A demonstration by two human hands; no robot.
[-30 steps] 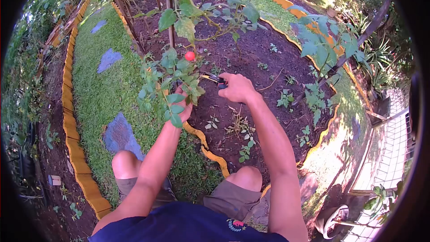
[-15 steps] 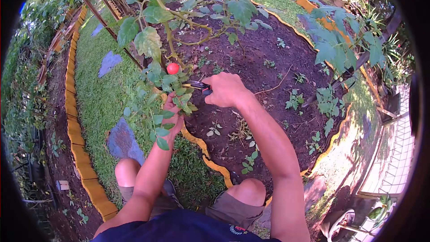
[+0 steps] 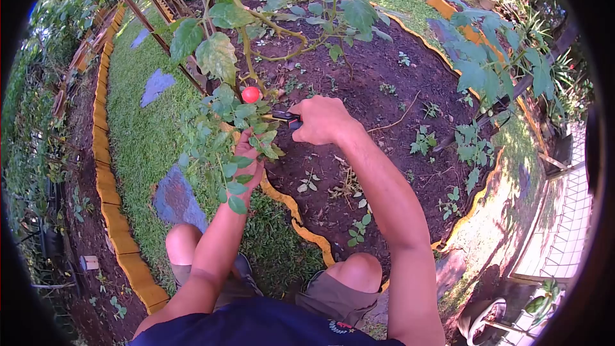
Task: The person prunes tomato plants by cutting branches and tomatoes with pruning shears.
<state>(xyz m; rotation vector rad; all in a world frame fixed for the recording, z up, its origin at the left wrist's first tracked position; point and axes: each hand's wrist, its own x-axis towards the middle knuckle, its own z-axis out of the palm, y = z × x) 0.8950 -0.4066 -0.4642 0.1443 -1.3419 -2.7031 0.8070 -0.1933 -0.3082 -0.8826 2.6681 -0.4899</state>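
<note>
My right hand (image 3: 320, 120) is closed around the dark handles of a small cutting tool (image 3: 286, 117), whose blades point left at the leafy stems. Just below and left of it, my left hand (image 3: 248, 157) is closed on a hanging leafy branch (image 3: 232, 170), partly hidden by leaves. A round red fruit (image 3: 250, 94) hangs right above the leaves, left of the tool. A pale, spotted leaf (image 3: 216, 57) hangs higher on the same plant. Whether the blades touch a stem is too small to tell.
Dark soil (image 3: 371, 115) lies beyond my hands, bordered by wavy yellow edging (image 3: 282, 200). Grass with flat stones (image 3: 176, 198) runs along the left. Thin brown stakes (image 3: 154, 29) slant at upper left. Another leafy plant (image 3: 477, 74) leans in from the right. A white pot (image 3: 482, 320) stands at lower right.
My right hand and the tool have moved slightly up. The fruit and nearby leaves appear shifted a little to the right. Both hands keep their hold.
</note>
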